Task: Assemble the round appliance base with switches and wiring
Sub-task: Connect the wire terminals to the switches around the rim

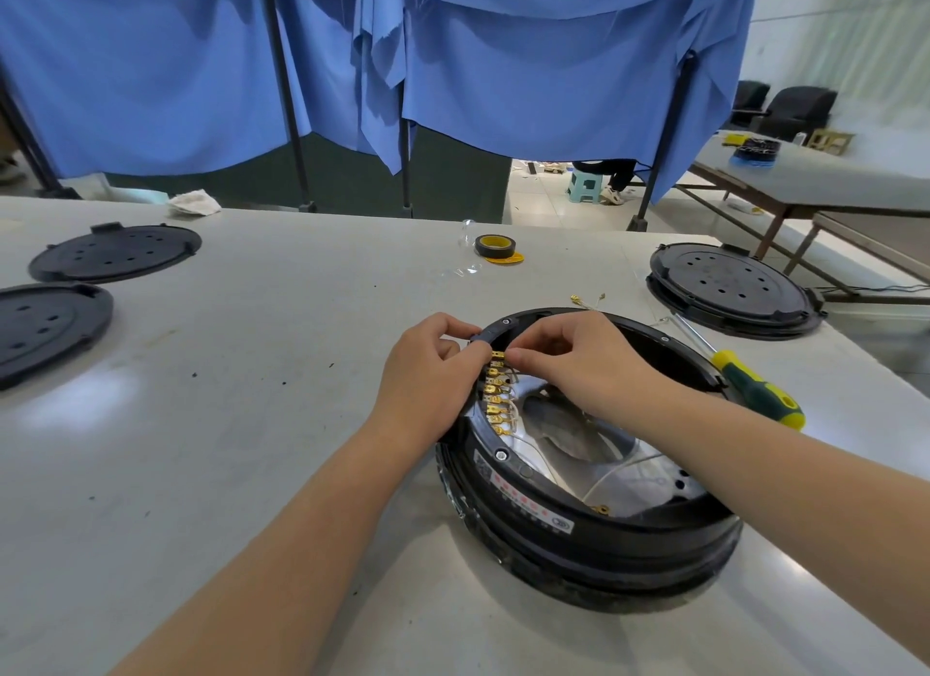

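The round black appliance base [589, 539] lies open side up on the grey table [226, 423], right of centre. Along its left inner rim runs a row of brass terminal connectors [495, 398] with thin white wires [619, 469] trailing into the bowl. My left hand [433, 373] grips the left rim beside the top of that row. My right hand [578, 360] reaches over the opening and pinches the topmost brass connector [498, 355] between thumb and forefinger. A loose brass terminal [601, 509] lies near the front inner wall.
A green and yellow screwdriver [755, 386] rests against the base's right rim. Two black round covers [115, 252] [45, 328] lie at the left, and another stacked base [729, 287] at the right. A roll of tape [495, 247] and spare terminals [586, 300] sit beyond the base.
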